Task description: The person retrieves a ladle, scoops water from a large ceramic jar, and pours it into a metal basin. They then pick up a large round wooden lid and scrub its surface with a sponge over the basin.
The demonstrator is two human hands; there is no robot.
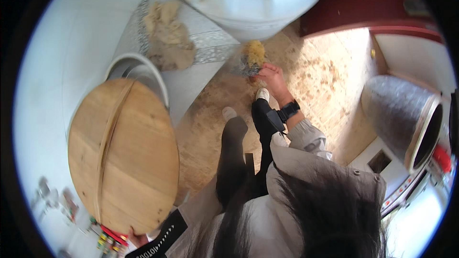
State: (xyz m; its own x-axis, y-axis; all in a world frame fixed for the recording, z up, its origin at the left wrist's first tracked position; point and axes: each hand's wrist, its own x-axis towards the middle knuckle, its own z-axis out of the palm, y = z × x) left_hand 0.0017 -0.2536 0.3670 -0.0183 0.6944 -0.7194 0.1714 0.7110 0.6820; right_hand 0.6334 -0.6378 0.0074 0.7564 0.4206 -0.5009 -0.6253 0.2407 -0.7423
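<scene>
A round wooden lid (132, 150) with a raised wooden bar across it fills much of the left side. My left hand (138, 238) grips its lower edge, with most of the fingers hidden behind the wood. Further forward, my right hand (272, 79) is stretched out over the floor, wearing a dark band at the wrist. It pinches a yellow and grey tufted bundle (254, 55), blurred and possibly a scrubber. Partly behind the lid shows the pale rim of a round vessel (157, 73) with a grey inside.
A big white plastic barrel (251, 10) stands ahead. Crumpled beige cloth (170, 37) lies on the tiled ledge (211, 39) to the left. At right is a grey, wide-mouthed vessel (394, 111). Dark stains mark the tan floor (315, 79) near a dark red panel (358, 0).
</scene>
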